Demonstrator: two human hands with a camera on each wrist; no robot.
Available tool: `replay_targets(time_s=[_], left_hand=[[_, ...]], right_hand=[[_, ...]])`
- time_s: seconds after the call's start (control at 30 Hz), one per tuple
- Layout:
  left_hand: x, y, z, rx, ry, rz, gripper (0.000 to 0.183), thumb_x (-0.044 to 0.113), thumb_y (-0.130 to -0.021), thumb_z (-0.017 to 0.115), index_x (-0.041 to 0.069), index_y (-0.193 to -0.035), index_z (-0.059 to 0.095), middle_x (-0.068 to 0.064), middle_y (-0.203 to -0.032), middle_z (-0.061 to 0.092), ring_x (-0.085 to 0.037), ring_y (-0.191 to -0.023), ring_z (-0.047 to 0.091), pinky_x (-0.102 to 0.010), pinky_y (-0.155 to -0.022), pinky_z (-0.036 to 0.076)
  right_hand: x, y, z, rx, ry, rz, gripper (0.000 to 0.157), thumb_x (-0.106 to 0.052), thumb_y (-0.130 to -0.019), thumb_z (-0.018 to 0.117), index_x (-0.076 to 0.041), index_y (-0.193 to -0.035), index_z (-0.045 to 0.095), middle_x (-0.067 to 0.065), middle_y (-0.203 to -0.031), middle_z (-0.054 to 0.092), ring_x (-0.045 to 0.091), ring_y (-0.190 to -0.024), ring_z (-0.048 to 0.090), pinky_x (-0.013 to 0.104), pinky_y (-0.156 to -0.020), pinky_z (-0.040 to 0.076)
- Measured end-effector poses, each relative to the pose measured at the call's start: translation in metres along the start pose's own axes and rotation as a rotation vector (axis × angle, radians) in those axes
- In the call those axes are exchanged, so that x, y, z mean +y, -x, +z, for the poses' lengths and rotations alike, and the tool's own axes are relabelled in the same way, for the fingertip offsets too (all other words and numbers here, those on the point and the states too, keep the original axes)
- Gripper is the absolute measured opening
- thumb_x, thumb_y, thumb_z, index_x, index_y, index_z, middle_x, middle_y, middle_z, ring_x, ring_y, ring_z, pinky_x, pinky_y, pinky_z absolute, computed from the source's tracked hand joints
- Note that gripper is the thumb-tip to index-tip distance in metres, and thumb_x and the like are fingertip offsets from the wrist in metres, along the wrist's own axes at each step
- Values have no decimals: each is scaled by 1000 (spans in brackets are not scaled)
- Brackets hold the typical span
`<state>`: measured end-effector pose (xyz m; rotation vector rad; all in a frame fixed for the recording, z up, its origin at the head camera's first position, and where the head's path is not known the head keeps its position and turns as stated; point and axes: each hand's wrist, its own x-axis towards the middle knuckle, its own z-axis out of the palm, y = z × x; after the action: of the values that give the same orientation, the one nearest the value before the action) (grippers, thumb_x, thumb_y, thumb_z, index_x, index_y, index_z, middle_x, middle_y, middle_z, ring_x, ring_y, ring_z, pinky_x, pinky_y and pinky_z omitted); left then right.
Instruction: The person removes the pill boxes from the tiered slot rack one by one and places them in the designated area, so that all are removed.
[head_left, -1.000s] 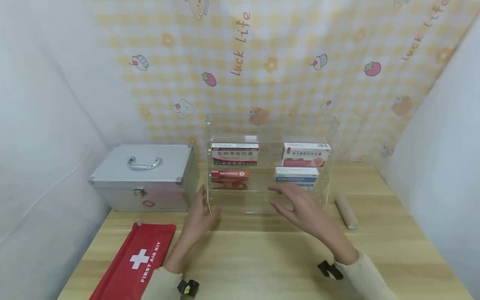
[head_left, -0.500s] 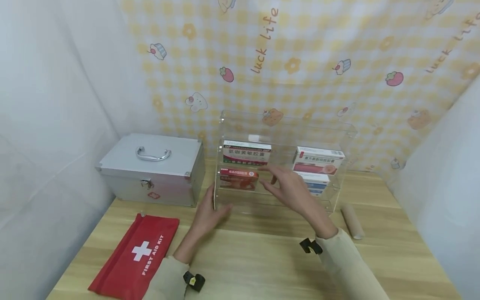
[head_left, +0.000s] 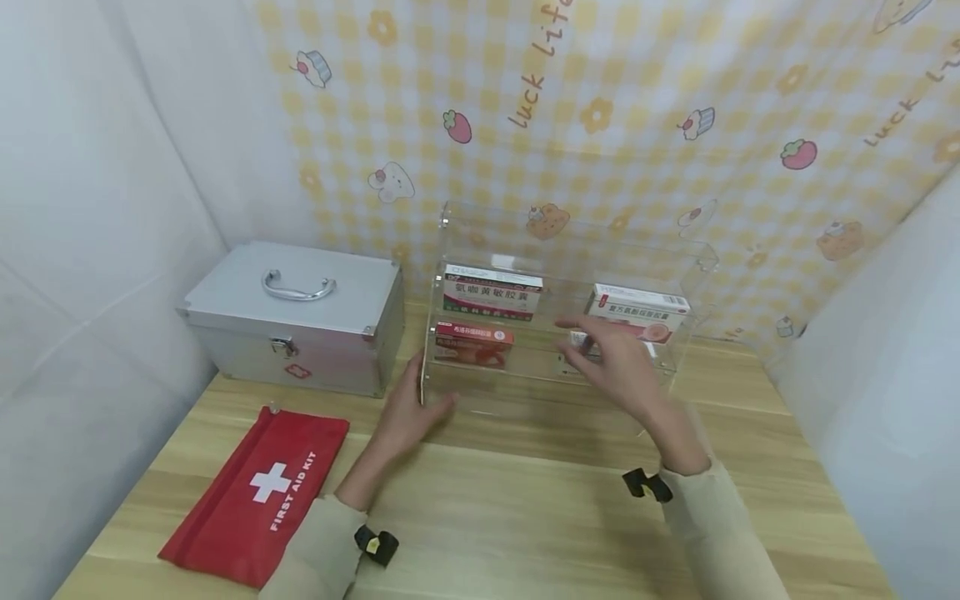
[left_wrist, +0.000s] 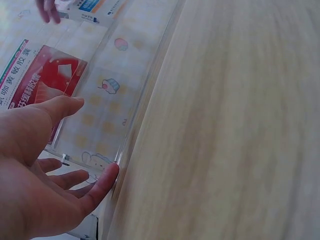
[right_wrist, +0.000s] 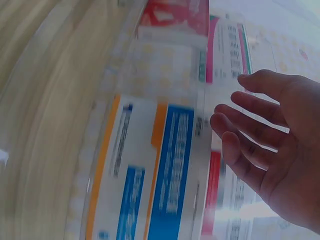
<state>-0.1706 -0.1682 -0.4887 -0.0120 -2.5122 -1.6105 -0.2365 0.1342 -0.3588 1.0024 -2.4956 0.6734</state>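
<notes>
A clear acrylic shelf rack stands against the back cloth. My left hand rests at its lower left side, fingers along the outer side panel and thumb in front. My right hand, fingers loosely bent, hovers before the lower right shelf with nothing between them. Behind it is a white, blue and orange medicine box, mostly hidden in the head view. A red medicine box lies on the lower left. Above stand a white-and-pink medicine box on the left and a white-and-red medicine box on the right.
A silver case with a handle stands left of the rack. A red first aid pouch lies on the wooden table at front left. White cloth borders the right side.
The right hand went left toward the red box, then back right before the blue-and-white box. The left hand has come up to the rack's side. The head view has shifted.
</notes>
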Motion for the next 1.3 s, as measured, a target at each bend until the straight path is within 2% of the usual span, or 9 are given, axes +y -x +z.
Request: replay_targets(time_s=[0.13,0.27,0.37,0.53,0.6,0.7,0.93,1.07,1.3], left_hand=[[2,-2,-3,-2,1,11,92,30,-85,78,14,-156,21,-16,-152,36,-37,-135,37,-55,-108,32],[3,-3,-6,-7,3,12,92,30,-85,78,14,-156,21,-16,-153,35,-37,-136,36,-56,-109,31],[3,-3,-7,-13,1,20,92,30,-85,77,14,-156,20,-16,-153,34,-37,-136,35,-56,-109,30],[5,-3,-7,-11,-1,21,92,30,-86,77,14,-156,20,-16,-153,34,-37,-136,36,-56,-108,31],[5,-2,-7,-11,-2,18,91,30,-87,76,14,-156,20,-17,-153,34,-37,-136,35,-56,-108,31],[6,-1,-6,-11,-4,15,90,30,-87,76,14,-156,20,-17,-153,34,-37,-137,35,-56,-108,31],[3,0,-3,-14,-3,6,90,32,-87,76,15,-156,20,-17,-153,34,-36,-137,35,-55,-109,31],[2,0,-3,-12,0,0,90,33,-87,76,15,-156,20,-16,-153,34,-36,-137,35,-55,-109,31],[2,1,-3,-14,12,7,89,31,-88,76,15,-156,21,-17,-152,35,-36,-136,35,-54,-109,31]], right_hand=[[17,14,-16,-1,4,5,33,-19,-90,73,-13,-122,67,0,-106,72,8,-70,62,28,-59,42],[32,33,-33,-16,40,84,32,-20,-91,72,-15,-122,66,-2,-97,68,9,-71,60,29,-56,43],[42,46,-44,-18,70,140,30,-19,-92,71,-13,-120,66,0,-98,67,11,-71,60,29,-51,46],[49,56,-54,-25,110,162,30,-22,-95,67,-9,-122,66,11,-123,65,14,-72,62,27,-49,44],[50,57,-55,-32,127,167,31,-24,-96,66,-8,-122,65,12,-126,63,15,-72,62,27,-47,42],[52,58,-56,-36,153,153,30,-21,-93,69,-8,-121,66,12,-124,64,15,-71,62,27,-48,42],[58,58,-54,-68,165,61,36,-6,-82,78,-4,-117,67,11,-119,61,16,-72,63,30,-53,48],[59,56,-55,-114,168,33,37,-3,-83,78,-4,-119,68,12,-123,57,16,-74,63,32,-57,50],[60,56,-60,-152,178,45,38,-6,-85,76,-9,-122,67,13,-126,59,16,-72,60,32,-57,50]])
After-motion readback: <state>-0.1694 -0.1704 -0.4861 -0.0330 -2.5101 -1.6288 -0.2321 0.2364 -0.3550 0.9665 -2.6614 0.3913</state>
